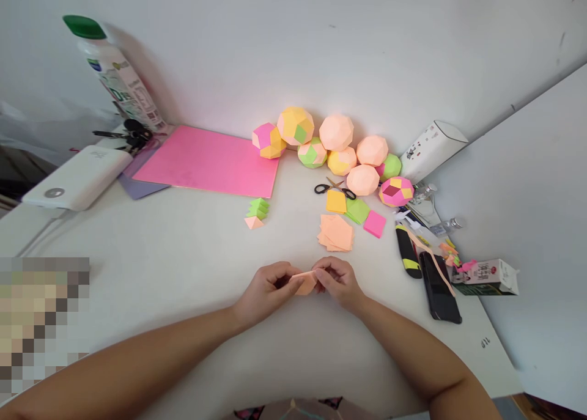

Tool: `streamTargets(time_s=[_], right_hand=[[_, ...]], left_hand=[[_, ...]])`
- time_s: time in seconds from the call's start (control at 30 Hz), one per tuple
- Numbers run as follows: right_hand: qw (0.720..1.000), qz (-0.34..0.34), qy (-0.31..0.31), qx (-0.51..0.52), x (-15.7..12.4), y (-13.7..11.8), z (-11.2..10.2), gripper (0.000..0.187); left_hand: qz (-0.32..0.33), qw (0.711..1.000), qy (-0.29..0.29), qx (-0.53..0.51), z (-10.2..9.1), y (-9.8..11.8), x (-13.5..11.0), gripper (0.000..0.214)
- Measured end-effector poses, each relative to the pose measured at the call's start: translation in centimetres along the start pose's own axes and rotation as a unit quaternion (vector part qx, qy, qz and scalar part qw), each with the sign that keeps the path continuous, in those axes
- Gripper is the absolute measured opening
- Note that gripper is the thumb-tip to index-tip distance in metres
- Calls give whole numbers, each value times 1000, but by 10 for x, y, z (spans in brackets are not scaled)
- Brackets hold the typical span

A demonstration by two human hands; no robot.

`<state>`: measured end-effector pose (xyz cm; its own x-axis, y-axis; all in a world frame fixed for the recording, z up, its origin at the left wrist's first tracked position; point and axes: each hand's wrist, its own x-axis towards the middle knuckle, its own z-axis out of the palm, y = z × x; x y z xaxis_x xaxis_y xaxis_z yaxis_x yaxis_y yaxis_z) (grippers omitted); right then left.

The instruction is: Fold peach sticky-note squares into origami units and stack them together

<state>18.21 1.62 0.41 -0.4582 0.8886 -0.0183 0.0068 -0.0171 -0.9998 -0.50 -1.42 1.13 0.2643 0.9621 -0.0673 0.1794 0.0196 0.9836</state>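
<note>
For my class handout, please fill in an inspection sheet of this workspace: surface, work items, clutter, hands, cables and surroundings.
Surface: white table, a pink sheet lying partly over a purple sheet.
Work items: folded peach paper in hand; loose peach squares; yellow squares, green squares, pink squares; scissors, blades apart; faceted paper balls clustered behind.
Clutter: at right, phone, black-and-yellow tool, carton; at left, white device.
Hands: left hand and right hand both grip the folded peach paper.
Cables: one pale cable beside the white device; its far end cannot be seen.
Surroundings: pale wall behind; green-capped bottle at back left; lower-left patch pixelated, contents unclear.
</note>
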Motion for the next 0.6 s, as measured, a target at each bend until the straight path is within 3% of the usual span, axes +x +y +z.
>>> streamTargets(time_s=[0.33, 0.6], right_hand=[[1000, -6, -21, 1, 0, 2, 2, 9], [999, 20, -25, 26, 0, 0, 2, 10]], left_hand=[[3, 1000, -9, -9, 0, -5, 1, 28], [10, 1000, -13, -1, -1, -4, 0, 28]])
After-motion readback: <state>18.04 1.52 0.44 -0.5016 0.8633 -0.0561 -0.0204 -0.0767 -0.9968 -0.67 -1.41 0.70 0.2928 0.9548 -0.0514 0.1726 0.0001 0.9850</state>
